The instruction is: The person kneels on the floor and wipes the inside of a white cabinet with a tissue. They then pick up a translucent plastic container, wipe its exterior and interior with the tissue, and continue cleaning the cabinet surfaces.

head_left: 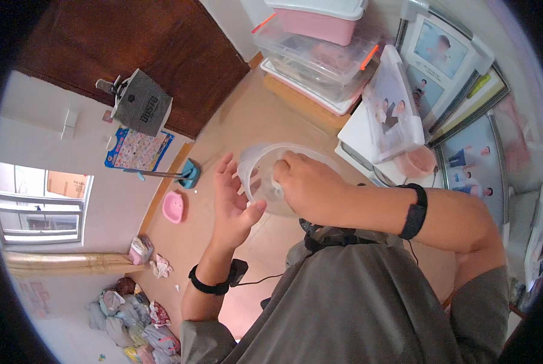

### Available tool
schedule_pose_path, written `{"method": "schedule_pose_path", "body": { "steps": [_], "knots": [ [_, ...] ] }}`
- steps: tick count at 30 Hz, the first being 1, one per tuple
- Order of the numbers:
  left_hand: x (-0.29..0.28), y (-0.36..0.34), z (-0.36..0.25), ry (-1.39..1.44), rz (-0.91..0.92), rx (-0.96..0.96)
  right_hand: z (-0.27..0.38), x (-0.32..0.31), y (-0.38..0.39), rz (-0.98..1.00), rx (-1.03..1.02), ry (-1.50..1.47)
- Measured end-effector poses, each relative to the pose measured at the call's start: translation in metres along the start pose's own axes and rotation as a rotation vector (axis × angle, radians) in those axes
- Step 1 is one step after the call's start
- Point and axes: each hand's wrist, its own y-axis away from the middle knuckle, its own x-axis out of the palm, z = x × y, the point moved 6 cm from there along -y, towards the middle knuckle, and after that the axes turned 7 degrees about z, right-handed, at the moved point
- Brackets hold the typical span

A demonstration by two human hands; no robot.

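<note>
In front of me a translucent plastic tub [268,155] is held tilted above the floor, its rounded rim toward my left hand. My left hand [229,197] cradles that side, with the thumb at the near rim and the spread fingers beyond the wall. Partly inside the tub, my right hand [314,185] has its fingers curled together. Something whitish shows at those fingertips, too unclear to name. Both wrists wear black straps.
Stacked storage boxes [320,54] and framed photos [441,48] stand at the far right. A pink basin [173,207] and a teal dustpan [189,174] are on the floor to the left. A clothes pile [132,315] lies at lower left, below a window [40,209].
</note>
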Motion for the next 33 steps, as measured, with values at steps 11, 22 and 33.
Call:
{"method": "schedule_pose_path", "body": {
  "steps": [11, 22, 33],
  "knots": [
    [0.008, -0.005, -0.009, -0.1, 0.009, 0.102, -0.004, 0.005, -0.034, 0.119, -0.012, -0.209],
    [0.004, -0.007, 0.001, -0.02, 0.043, 0.143, 0.001, 0.003, -0.041, 0.212, 0.045, -0.015],
    [-0.023, -0.014, -0.007, -0.079, -0.065, 0.168, -0.004, -0.018, 0.002, 0.229, 0.011, 0.151]
  ]
}}
